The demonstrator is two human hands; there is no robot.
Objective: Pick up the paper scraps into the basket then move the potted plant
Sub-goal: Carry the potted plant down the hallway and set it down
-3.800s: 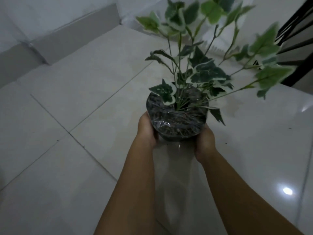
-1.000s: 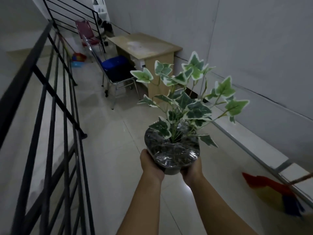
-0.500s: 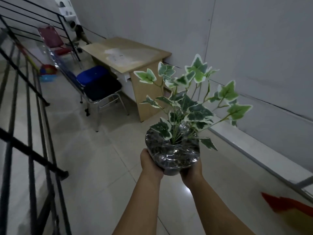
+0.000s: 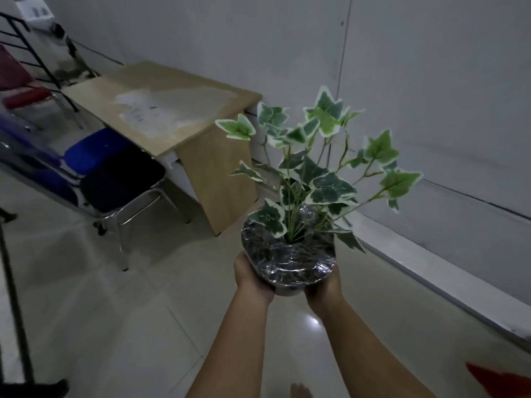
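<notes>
The potted plant (image 4: pixel 290 259) is a small round pot with plastic-wrapped dark soil and green, white-edged ivy leaves. I hold it up in front of me, above the tiled floor. My left hand (image 4: pixel 250 278) grips the pot's left side and my right hand (image 4: pixel 323 291) cups its right side from below. The pot stands upright. No paper scraps and no basket are in view.
A light wooden desk (image 4: pixel 172 110) stands against the grey wall ahead on the left. Chairs with a blue seat (image 4: pixel 92 150) and a dark seat (image 4: pixel 120 179) are beside it, a red chair (image 4: pixel 17 90) farther back. A black railing post (image 4: pixel 15 305) is at left.
The view has swung right and closer to the desk and chairs. The railing has slid out to the left edge. Both hands keep the same hold on the pot.
</notes>
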